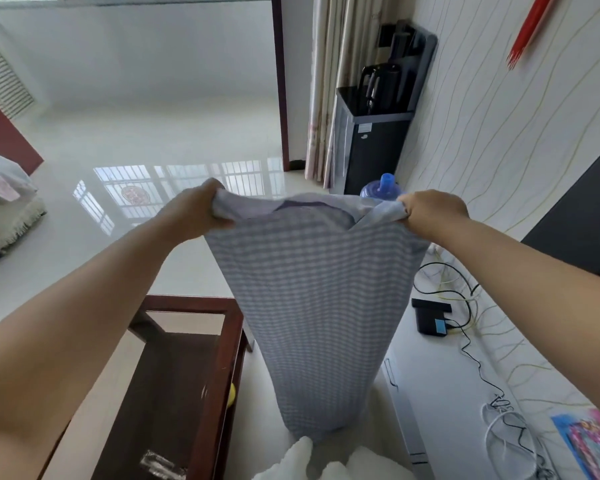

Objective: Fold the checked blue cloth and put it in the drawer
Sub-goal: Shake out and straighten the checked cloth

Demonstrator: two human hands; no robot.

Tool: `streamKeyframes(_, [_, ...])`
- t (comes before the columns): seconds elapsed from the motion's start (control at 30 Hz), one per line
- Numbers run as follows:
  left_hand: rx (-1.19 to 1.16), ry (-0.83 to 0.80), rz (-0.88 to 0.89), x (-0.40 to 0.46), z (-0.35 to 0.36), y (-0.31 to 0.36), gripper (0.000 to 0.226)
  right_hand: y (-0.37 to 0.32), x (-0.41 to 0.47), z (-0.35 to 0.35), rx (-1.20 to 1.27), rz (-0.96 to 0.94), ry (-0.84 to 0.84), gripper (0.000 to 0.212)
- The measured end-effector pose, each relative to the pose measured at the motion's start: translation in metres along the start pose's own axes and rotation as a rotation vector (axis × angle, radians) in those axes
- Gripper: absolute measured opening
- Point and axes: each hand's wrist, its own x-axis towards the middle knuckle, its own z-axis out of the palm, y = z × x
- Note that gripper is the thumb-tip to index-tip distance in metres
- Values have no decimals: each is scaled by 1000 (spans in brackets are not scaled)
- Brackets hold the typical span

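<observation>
The checked blue cloth (319, 306) hangs full length in the air in front of me, narrowing toward its lower end near the floor. My left hand (198, 213) grips its upper left corner. My right hand (430, 213) grips its upper right corner. Both arms are stretched forward at about the same height, and the top edge sags a little between the hands. A white cabinet (440, 382) runs along the right wall, with a drawer handle (390, 374) on its front; the drawer front looks closed.
A dark wooden table with a glass top (184, 368) stands at lower left. On the white cabinet lie a black box (432, 320), cables (478, 368) and a colourful book (593, 445). A water dispenser (374, 133) and blue bottle (381, 188) stand beyond. White fabric (326, 462) lies at the bottom edge.
</observation>
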Motion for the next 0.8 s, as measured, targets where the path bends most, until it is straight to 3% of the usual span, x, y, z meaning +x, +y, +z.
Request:
streamKeyframes(0.07, [-66, 196, -67, 7, 8, -13, 19, -5, 1, -4, -21, -53, 72, 25])
streamKeyframes(0.17, [-339, 68, -189, 11, 14, -22, 11, -14, 4, -10, -113, -107, 7, 12])
streamKeyframes(0.3, [-287, 228, -150, 29, 9, -34, 13, -16, 17, -7, -12, -69, 228, 17])
streamKeyframes(0.37, [-310, 138, -172, 40, 6, -36, 8, -18, 27, -7, 13, -22, 164, 18])
streamKeyframes(0.43, [-128, 75, -180, 51, 4, -35, 12, -23, 39, -4, -16, 14, 78, 22])
streamKeyframes(0.53, [-49, 170, -226, 68, 6, -32, 19, -28, 59, 9, -19, 45, 159, 19])
streamKeyframes(0.6, [-191, 202, -303, 86, 11, -32, 20, -30, 73, 12, 9, 44, 215, 18])
streamKeyframes(0.73, [-880, 336, -523, 152, 15, -35, 24, -37, 113, 7, 65, -10, 377, 17])
streamKeyframes(0.8, [-1013, 378, -579, 189, 13, -36, 23, -39, 141, 1, 73, -24, 413, 13])
